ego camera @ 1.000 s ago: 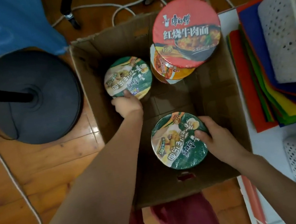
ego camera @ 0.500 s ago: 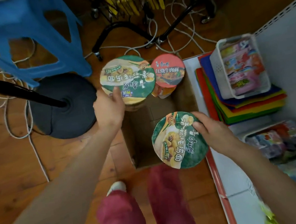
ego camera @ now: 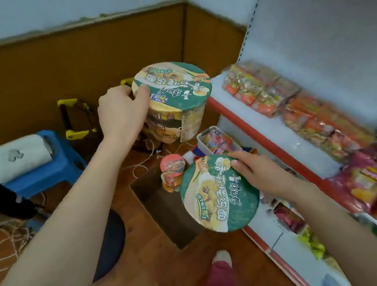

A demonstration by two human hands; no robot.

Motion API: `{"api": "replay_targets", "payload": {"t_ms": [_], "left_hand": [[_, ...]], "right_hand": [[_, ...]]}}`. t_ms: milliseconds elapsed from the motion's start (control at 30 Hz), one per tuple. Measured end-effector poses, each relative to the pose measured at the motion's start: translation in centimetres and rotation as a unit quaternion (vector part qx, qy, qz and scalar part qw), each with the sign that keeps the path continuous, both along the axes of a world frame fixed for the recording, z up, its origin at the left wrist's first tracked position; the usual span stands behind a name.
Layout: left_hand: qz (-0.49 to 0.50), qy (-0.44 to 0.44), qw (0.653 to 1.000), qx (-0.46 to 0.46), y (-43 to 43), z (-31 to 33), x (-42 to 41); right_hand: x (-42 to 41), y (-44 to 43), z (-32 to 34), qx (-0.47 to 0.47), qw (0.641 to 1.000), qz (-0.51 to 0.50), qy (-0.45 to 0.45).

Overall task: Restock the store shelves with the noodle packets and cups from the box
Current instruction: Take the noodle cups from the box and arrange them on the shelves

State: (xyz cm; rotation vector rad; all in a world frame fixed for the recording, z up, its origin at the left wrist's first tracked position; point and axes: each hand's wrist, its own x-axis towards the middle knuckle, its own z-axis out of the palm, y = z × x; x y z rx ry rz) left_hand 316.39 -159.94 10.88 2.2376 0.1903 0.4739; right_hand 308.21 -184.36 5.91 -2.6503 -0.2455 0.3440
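Observation:
My left hand (ego camera: 122,115) grips a green-lidded noodle cup (ego camera: 172,96) held high, just left of the upper shelf's red edge (ego camera: 255,132). My right hand (ego camera: 259,176) holds a second green-lidded noodle cup (ego camera: 218,195) lower down, over the right side of the cardboard box (ego camera: 159,211) on the floor. A red-lidded noodle cup (ego camera: 173,170) stands in the box. On the white upper shelf (ego camera: 287,132) lie rows of orange noodle packets (ego camera: 300,105).
A blue stool (ego camera: 39,174) with a white device on it stands at the left, above a black round stand base (ego camera: 109,244) and loose white cables (ego camera: 0,237). A white basket (ego camera: 216,138) sits on the lower shelf. More snack bags (ego camera: 371,183) fill the right.
Both hands have lifted their green cups up out of the box. My view has risen from the box to the shelf, and the left cup is now level with the upper shelf.

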Motion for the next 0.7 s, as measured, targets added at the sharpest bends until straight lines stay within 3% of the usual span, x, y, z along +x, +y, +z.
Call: {"api": "replay_targets", "payload": {"t_ms": [333,700], "left_hand": [[-0.233,-0.086,0.968,-0.039,-15.6,19.0,-9.5],[-0.463,-0.053,0.868,-0.169,-42.0,27.2,-31.5]], "right_hand": [[-16.9,-11.7,17.7,-0.013,0.968,-0.181,-0.171],[-47.5,-30.2,25.6,-0.066,0.893,-0.391,-0.212]]}}
